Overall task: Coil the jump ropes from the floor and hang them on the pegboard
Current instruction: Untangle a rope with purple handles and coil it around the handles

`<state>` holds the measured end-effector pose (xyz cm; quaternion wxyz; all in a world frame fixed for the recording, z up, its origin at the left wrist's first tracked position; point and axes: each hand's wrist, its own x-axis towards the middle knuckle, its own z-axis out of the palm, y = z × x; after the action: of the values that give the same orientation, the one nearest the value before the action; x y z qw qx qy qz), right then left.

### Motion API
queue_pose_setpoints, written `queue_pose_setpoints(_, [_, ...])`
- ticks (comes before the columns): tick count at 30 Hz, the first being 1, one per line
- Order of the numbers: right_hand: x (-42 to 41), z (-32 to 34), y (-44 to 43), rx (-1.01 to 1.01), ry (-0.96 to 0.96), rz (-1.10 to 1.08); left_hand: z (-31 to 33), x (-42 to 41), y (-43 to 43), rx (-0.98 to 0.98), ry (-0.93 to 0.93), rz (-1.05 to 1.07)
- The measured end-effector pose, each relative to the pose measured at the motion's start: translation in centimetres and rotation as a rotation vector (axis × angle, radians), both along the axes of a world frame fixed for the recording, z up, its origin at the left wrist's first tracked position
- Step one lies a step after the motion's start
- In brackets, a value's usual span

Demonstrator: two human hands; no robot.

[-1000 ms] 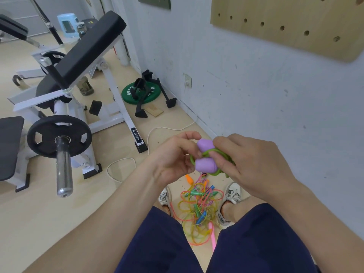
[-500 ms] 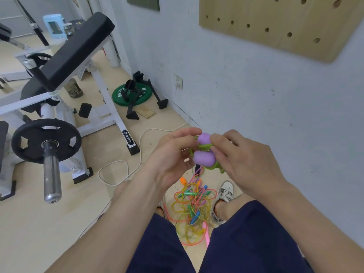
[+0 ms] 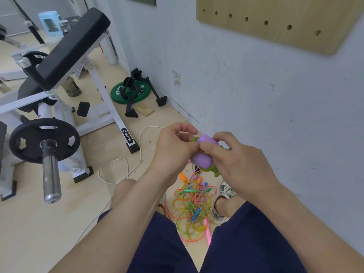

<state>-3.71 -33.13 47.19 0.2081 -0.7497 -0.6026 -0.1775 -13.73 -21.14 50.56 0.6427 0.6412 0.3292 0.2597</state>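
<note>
"Which step is the person on?"

"Below the one pegboard, over the one tangle of ropes on the floor, they hold one coiled green rope in front of the body. The left hand pinches it and the right hand grips the coil."

"And next?"

"Likely securing the coil, then raising it to the board. No peg is visible. Two purple handles show."

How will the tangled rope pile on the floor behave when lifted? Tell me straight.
The tangled rope pile will likely come up floppy and as one clump: its thin loops cross repeatedly. It probably weighs little, given thin cords. Loops may snag the right shoe beside it.
</note>
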Motion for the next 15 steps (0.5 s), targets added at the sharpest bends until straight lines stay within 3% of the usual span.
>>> queue_pose_setpoints(4, [0.2,0.5,0.2,0.05,0.02,-0.011,0.5,-0.2,0.7,-0.325,-0.065,-0.051])
queue_pose_setpoints(6, [0.1,0.8,0.1,0.062,0.025,-0.003,0.6,-0.3,1.0,-0.394,-0.067,-0.118])
queue_pose_setpoints(15, [-0.8,1.2,-0.3,0.012,0.056,0.079,0.3,-0.8,1.7,-0.292,0.066,-0.262])
